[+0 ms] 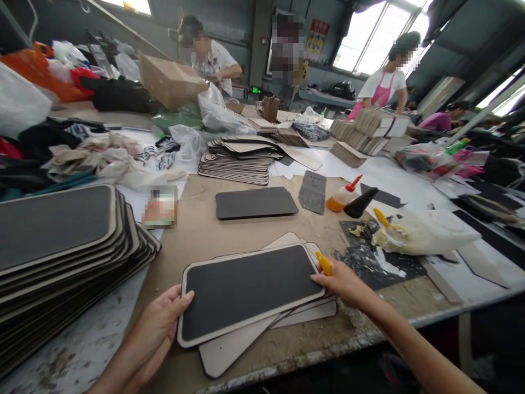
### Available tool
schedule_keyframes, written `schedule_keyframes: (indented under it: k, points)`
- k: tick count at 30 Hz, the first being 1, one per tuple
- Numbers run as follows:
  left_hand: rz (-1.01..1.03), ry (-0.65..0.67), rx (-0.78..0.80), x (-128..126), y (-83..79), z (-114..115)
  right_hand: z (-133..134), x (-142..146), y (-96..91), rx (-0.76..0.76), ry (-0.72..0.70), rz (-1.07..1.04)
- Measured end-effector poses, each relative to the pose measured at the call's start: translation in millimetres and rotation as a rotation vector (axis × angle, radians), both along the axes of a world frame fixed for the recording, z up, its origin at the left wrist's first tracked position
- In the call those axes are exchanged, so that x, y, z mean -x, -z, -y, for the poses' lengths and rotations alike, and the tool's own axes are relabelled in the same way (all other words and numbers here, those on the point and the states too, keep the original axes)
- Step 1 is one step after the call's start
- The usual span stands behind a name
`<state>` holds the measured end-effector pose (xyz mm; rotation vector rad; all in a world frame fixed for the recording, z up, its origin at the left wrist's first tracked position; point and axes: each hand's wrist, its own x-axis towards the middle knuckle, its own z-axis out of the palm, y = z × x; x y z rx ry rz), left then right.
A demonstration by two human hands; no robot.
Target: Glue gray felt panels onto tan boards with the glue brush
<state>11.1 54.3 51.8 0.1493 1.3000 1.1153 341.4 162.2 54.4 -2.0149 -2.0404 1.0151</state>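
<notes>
Gripping dark panel (250,290): left fingers (187,298), right fingers (322,280); long axis crosswise, right end farther.

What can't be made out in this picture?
In the head view:
Pale boards: mostly covered by the dark panel.
Left hand: some fingertips hidden behind that panel.
Left stack: cut off by the picture's left edge.
Grey card: its writing is too small and blurred to read.

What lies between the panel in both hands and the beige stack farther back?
In the head view, a dark grey board lies between the held panel and the stack, with brown covering around it.
</notes>
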Motion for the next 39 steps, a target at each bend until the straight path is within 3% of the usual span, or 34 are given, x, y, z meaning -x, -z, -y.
schedule_keyframes:
  k: [8, 12, 27, 39]
  points:
    - [0.027, 0.007, -0.103, 0, -2.4, 1, -2, -3, 7.8, 0.045, 0.016, -0.065]
    - [0.015, -0.003, -0.158, 1, -4.7, 3, -5, -7, 11.9, -0.005, 0.018, -0.041]
    - [-0.011, 0.051, 0.006, 5, -2.0, -1, 0, 3, -1.8, 0.036, -0.018, 0.062]
    - [0.047, 0.039, 0.001, 5, 1.6, -4, -2, 3, -1.1, 0.011, -0.040, 0.100]
